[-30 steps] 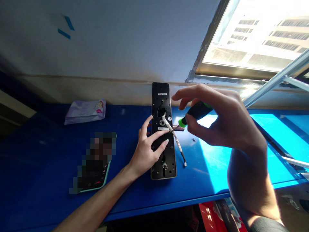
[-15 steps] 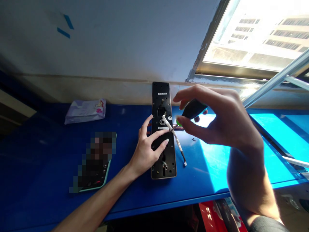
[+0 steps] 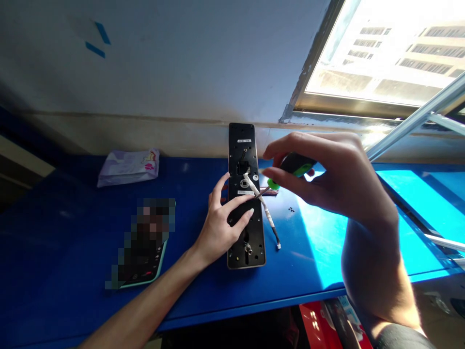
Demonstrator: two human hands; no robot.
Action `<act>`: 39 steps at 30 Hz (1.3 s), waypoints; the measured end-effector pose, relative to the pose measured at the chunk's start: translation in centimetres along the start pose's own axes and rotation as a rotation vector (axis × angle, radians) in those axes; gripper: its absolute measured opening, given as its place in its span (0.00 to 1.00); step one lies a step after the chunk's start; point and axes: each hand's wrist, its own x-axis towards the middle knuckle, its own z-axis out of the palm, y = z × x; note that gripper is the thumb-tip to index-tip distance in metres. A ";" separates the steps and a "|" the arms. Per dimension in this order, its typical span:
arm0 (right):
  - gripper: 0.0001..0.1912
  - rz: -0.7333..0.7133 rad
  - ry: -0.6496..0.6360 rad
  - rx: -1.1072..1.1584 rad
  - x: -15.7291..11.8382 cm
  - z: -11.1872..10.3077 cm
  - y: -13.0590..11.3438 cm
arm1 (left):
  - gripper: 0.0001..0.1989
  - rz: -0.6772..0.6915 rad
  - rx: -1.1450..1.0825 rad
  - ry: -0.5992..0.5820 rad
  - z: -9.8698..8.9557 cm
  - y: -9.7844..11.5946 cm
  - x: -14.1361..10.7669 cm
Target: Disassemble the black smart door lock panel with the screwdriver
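Note:
A long black door lock panel (image 3: 241,232) lies back side up, with screw holes, small white labels and metal posts. My left hand (image 3: 221,218) steadies it, thumb and index finger on its face and other fingers at its left edge. My right hand (image 3: 327,179) is closed around a black and green screwdriver (image 3: 300,165). The screwdriver's shaft slants down to the panel's right side, its tip beside my left index fingertip; the exact contact point is hidden. A white-wrapped cable (image 3: 267,213) runs from the panel's middle over its right edge, ending in a small white connector.
Several tiny black screws (image 3: 291,210) lie right of the panel on the blue table (image 3: 203,300). A phone (image 3: 145,252) with a pale green case and a white-purple packet (image 3: 129,167) are at left. A metal frame (image 3: 410,118) stands by the window at right.
My right hand has shifted slightly and the screwdriver handle has turned, showing more of its green part. My left hand and the panel have stayed in place.

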 end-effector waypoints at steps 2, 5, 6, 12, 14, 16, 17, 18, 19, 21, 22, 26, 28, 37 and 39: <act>0.16 0.005 -0.030 0.030 -0.1 -0.1 -0.1 | 0.15 -0.006 -0.011 0.000 0.0 0.0 0.0; 0.20 0.012 -0.044 0.032 -0.1 -0.2 -0.2 | 0.15 -0.006 -0.010 0.002 0.0 0.0 -0.1; 0.16 0.012 -0.035 0.022 -0.1 -0.1 -0.2 | 0.15 -0.003 -0.005 0.003 -0.1 0.0 -0.1; 0.13 -0.002 -0.016 0.006 -0.1 0.0 0.0 | 0.14 0.000 -0.007 -0.003 -0.1 0.1 0.0; 0.19 0.020 -0.014 0.011 -0.1 -0.2 -0.2 | 0.14 0.000 -0.002 -0.001 -0.1 0.1 0.0; 0.19 0.055 0.002 0.016 -0.1 -0.4 -0.4 | 0.14 0.007 0.001 0.010 -0.1 0.0 -0.1; 0.19 0.067 0.015 0.021 -0.2 -0.5 -0.5 | 0.15 0.013 0.001 0.018 -0.1 0.0 -0.1; 0.18 0.076 0.022 0.027 -0.2 -0.6 -0.6 | 0.14 0.019 0.002 0.029 0.0 0.0 -0.1; 0.17 0.078 0.030 0.035 -0.2 -0.6 -0.7 | 0.14 0.029 0.005 0.043 0.0 0.0 -0.1; 0.16 0.055 0.059 0.065 -0.3 -0.5 -0.7 | 0.13 0.056 0.015 0.084 0.0 -0.1 -0.1; 0.16 0.041 0.071 0.085 -0.3 -0.4 -0.7 | 0.11 0.075 0.018 0.107 0.0 -0.1 -0.1; 0.17 0.031 0.090 0.131 -0.3 -0.3 -0.7 | 0.05 0.145 0.006 0.164 0.0 -0.3 0.1; 0.17 0.057 0.084 0.124 -0.3 -0.4 -0.8 | 0.05 0.164 -0.002 0.169 0.0 -0.3 0.1; 0.16 0.062 0.123 0.019 -1.0 -1.7 -0.3 | 0.01 0.261 0.061 0.236 -0.7 -0.2 0.5; 0.16 0.060 0.098 -0.038 -1.2 -2.4 -0.1 | 0.01 0.345 0.041 0.209 -1.2 0.4 0.8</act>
